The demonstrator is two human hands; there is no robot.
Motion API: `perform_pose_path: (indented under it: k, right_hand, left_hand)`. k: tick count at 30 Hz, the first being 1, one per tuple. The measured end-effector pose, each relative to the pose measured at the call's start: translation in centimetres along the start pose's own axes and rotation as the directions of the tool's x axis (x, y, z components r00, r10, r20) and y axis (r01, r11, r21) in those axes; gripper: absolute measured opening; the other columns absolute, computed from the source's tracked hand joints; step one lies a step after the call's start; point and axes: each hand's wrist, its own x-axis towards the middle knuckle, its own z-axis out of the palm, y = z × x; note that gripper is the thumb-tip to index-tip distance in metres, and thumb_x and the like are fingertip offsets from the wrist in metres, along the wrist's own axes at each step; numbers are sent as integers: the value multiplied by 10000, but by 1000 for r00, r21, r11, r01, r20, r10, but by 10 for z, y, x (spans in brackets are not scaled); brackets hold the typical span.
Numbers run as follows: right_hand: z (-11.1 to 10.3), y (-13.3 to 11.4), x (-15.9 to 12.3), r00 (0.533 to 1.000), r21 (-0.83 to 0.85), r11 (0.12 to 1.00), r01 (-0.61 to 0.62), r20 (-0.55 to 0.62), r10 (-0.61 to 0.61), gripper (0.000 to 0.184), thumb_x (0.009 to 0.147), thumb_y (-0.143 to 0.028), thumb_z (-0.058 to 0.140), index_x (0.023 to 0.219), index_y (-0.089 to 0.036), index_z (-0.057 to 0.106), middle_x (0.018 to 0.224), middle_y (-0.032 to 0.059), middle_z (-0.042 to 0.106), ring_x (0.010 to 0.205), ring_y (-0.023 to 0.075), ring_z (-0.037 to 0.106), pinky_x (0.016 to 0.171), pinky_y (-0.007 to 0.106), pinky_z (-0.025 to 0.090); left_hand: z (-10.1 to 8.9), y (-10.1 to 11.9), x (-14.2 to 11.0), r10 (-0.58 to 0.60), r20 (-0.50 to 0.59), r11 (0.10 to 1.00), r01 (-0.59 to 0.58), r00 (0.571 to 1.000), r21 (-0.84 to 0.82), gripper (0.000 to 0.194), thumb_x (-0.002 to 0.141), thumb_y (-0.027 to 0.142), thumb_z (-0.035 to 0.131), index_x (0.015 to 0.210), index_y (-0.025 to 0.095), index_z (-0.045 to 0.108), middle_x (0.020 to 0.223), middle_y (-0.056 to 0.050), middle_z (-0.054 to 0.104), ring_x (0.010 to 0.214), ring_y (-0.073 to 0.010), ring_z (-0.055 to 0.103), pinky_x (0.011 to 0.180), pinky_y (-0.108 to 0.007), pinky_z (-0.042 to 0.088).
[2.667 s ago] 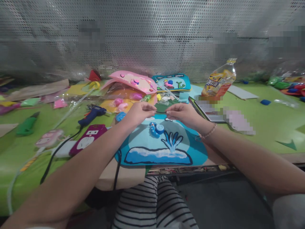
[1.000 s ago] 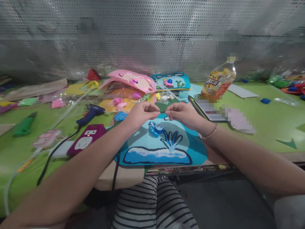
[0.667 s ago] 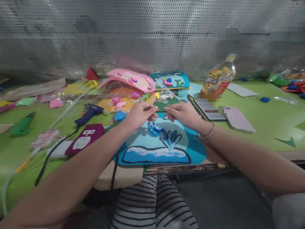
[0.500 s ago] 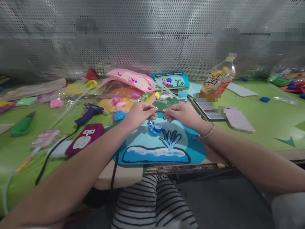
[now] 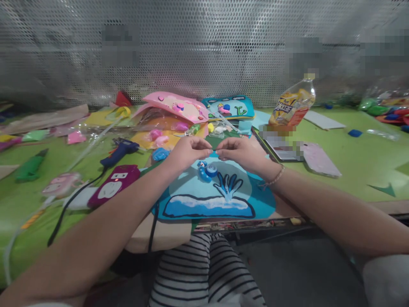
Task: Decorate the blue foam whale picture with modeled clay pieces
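Observation:
My left hand (image 5: 195, 150) and my right hand (image 5: 234, 151) meet fingertip to fingertip above the upper part of a blue foam sheet (image 5: 265, 200). Both are pinched closed on a thin dark strand (image 5: 214, 150), mostly hidden by the fingers; its material is unclear. Just below them on the sheet lies a blue clay snail (image 5: 204, 171) with a spiral shell and pale dots. Lower on the sheet are a black-outlined blue and white patch (image 5: 207, 207) and a splash-like plant shape (image 5: 228, 187).
Left are a blue glue gun (image 5: 119, 152), a magenta power socket (image 5: 115, 185) and a green cutter (image 5: 31, 167). Behind my hands lie a pink decorated sheet (image 5: 175, 106), a teal decorated sheet (image 5: 238, 107) and bagged clay (image 5: 159, 154). Right are a bottle (image 5: 292, 106), a tablet (image 5: 281, 147) and a phone (image 5: 320, 160).
My hands have come closer together; the gap that showed the dark strand between the fingertips has nearly closed. The snail and sheet stay in place.

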Motion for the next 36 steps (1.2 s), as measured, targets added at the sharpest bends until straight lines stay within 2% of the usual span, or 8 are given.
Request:
perform_pose_path:
  k: [3,8,13,16,22,25,29,36]
  right_hand:
    - [1,-3,-1,999,-94,995,24,-26,-26,266,676,-393,772,657,-162,642,589,-11,615,566,84,569,584,227,496]
    - [2,-8,-2,998,-228,973,44,-29,-52,392,800,-472,648,564,-160,628,536,5,600,450,68,507,462,212,439]
    - [1,-5,-1,999,-201,979,19,-29,-25,393,770,-490,672,561,-158,640,537,16,614,462,78,528,473,219,459]
    - [-2,-2,1,1000,-140,990,-3,-29,-1,310,684,-444,760,625,-155,667,579,17,643,518,85,563,530,224,490]
    - [-6,4,3,1000,-27,1000,15,-2,-15,204,629,-293,802,697,-153,671,608,-11,648,564,77,581,578,220,495]
    - [-5,5,2,1000,-19,1000,5,-10,-6,196,613,-265,810,713,-157,680,615,-12,653,572,82,582,578,226,498]
    - [-3,2,1,999,-16,1000,-21,-39,21,166,637,-251,804,740,-164,707,644,0,673,603,90,603,643,250,534]
    - [2,-6,8,995,-45,994,-96,-32,95,64,702,-167,758,755,-164,723,646,11,689,630,94,640,647,226,559]
  left_hand:
    - [0,-1,1,-4,8,1000,4,1000,21,48,747,180,690,735,138,669,638,5,658,580,-80,604,621,-216,514]
    - [-1,-1,1,-16,35,996,13,999,84,142,849,236,609,753,143,658,616,-9,671,484,-79,589,528,-205,498]
    - [1,1,0,-27,23,999,26,999,38,106,830,203,629,748,142,659,622,-8,676,506,-84,605,563,-219,519]
    - [1,2,-1,-39,-6,999,39,999,-20,50,737,136,705,721,136,658,623,2,668,553,-87,618,637,-242,536]
    - [0,1,0,-60,-42,994,56,997,-95,164,607,54,747,692,132,632,595,25,640,560,-80,596,635,-241,510]
    - [-2,0,0,-35,-38,998,33,999,-51,192,570,76,773,694,132,638,617,21,647,592,-80,594,642,-226,493]
    - [-7,-2,2,-23,-17,999,24,1000,31,158,613,124,755,737,140,659,664,1,667,633,-100,611,694,-261,502]
    - [-18,-4,10,-13,-12,986,15,1000,165,167,620,41,672,733,164,679,703,-11,689,699,-135,646,766,-300,517]
